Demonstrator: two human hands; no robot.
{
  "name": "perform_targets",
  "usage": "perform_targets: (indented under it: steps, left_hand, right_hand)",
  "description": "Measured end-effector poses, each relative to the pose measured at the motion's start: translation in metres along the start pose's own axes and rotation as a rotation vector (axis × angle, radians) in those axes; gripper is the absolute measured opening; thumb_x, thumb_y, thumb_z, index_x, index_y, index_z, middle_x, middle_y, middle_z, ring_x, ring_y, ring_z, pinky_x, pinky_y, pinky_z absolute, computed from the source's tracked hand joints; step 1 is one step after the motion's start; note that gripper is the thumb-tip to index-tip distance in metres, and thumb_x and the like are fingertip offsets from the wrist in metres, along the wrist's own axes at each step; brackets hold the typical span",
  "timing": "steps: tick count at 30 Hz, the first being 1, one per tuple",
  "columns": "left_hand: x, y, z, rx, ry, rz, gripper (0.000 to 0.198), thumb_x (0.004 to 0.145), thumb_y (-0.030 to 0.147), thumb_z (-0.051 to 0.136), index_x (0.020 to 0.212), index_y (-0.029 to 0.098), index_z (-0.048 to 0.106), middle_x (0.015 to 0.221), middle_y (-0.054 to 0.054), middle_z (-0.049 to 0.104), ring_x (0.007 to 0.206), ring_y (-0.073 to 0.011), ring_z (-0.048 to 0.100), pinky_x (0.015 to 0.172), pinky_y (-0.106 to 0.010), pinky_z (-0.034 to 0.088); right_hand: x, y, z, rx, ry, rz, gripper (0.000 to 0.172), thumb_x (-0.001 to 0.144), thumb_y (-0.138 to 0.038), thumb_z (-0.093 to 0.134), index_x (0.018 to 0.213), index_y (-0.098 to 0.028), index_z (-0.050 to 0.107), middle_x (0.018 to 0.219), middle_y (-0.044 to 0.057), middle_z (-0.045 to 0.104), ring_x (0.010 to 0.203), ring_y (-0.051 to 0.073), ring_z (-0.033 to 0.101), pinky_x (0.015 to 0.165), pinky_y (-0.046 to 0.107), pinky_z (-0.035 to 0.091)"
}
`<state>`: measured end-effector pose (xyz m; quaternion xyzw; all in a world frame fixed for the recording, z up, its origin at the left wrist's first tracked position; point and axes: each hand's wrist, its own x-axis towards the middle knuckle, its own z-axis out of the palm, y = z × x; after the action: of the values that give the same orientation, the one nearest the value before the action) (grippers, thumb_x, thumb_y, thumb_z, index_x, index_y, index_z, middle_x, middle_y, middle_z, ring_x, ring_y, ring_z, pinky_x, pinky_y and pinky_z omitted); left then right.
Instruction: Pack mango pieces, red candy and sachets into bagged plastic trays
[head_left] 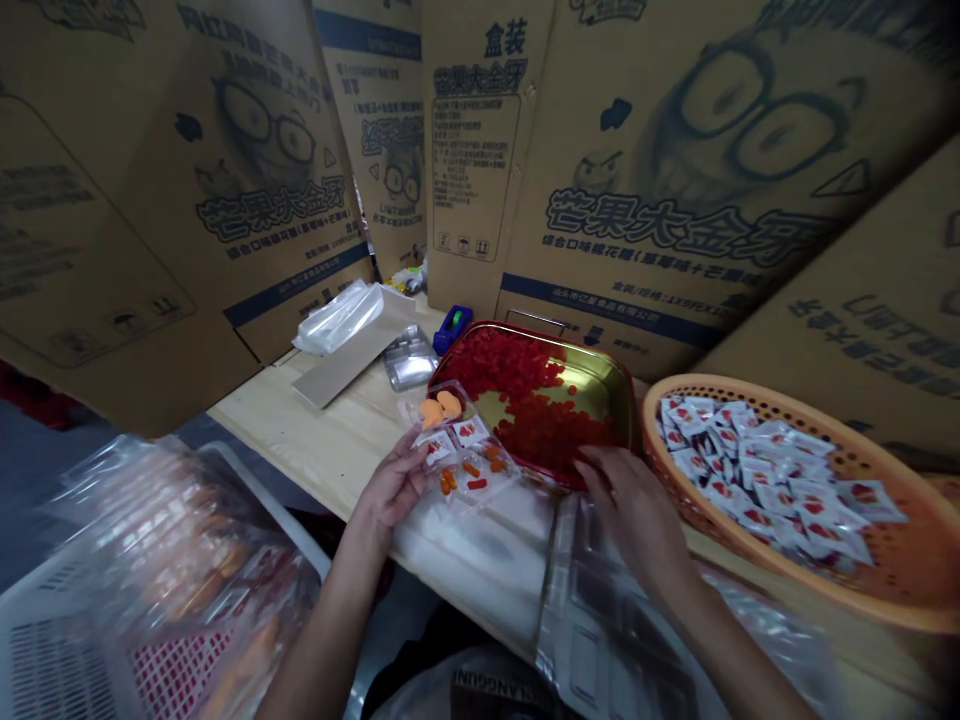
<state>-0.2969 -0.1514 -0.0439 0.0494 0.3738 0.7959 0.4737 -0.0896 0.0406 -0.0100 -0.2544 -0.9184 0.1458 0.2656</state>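
Head view. The left hand (394, 487) pinches the clear compartment tray (461, 450) by its near edge, just in front of the metal pan (626, 385). The tray's cells hold orange pieces, sachets and small orange-red bits, so it is judged partly filled. The right hand (626, 500), fingers together and curled, is at the pan's near rim beside the red candies (525, 390). Whether it grips one cannot be told. The sachet basket (750, 385) stands right of the pan.

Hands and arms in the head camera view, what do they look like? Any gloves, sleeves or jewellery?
The left hand and the right hand are bare, with no gloves. The left forearm and the right forearm are uncovered too: no sleeve shows down to the picture's lower edge. No watch or bracelet shows at either wrist. Whether a ring is worn is too blurred to tell.
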Motion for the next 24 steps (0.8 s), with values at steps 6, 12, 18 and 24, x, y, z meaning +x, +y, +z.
perform_targets:
  steps: [6, 12, 18, 24]
  left_hand:
    - [0.002, 0.001, 0.002, 0.024, 0.014, -0.022, 0.046, 0.076, 0.006, 0.057, 0.119, 0.021, 0.047, 0.104, -0.007, 0.065, 0.087, -0.0188, 0.066, 0.078, -0.035, 0.054]
    - [0.000, -0.001, 0.005, 0.050, 0.009, -0.024, 0.045, 0.075, 0.007, 0.058, 0.117, 0.021, 0.049, 0.103, -0.006, 0.066, 0.088, -0.0206, 0.066, 0.076, -0.033, 0.055]
    - [-0.001, -0.001, 0.011, 0.058, 0.019, -0.027, 0.049, 0.075, 0.008, 0.058, 0.120, 0.022, 0.047, 0.107, -0.007, 0.065, 0.090, -0.0209, 0.066, 0.076, -0.034, 0.055]
    - [0.001, -0.003, 0.013, 0.033, 0.029, -0.068, 0.045, 0.077, 0.007, 0.056, 0.118, 0.021, 0.049, 0.100, -0.006, 0.067, 0.083, -0.0178, 0.066, 0.076, -0.035, 0.055]
  right_hand:
    - [-0.064, 0.039, 0.016, -0.351, -0.041, 0.110, 0.034, 0.092, -0.028, 0.027, 0.108, -0.013, 0.054, 0.105, 0.016, 0.061, 0.095, 0.026, 0.056, 0.082, 0.042, 0.043]
    - [-0.069, 0.040, 0.022, -0.415, -0.052, 0.164, 0.037, 0.091, -0.022, 0.025, 0.118, -0.014, 0.048, 0.097, 0.013, 0.061, 0.092, 0.025, 0.054, 0.080, 0.039, 0.040]
    - [-0.066, 0.035, 0.013, -0.370, -0.001, 0.235, 0.038, 0.091, -0.027, 0.025, 0.112, -0.016, 0.056, 0.081, 0.011, 0.058, 0.083, 0.025, 0.053, 0.075, 0.038, 0.038]
    - [-0.053, 0.023, -0.014, -0.020, 0.107, 0.199, 0.037, 0.091, -0.037, 0.028, 0.093, -0.019, 0.060, 0.085, 0.009, 0.060, 0.084, 0.024, 0.053, 0.077, 0.039, 0.037]
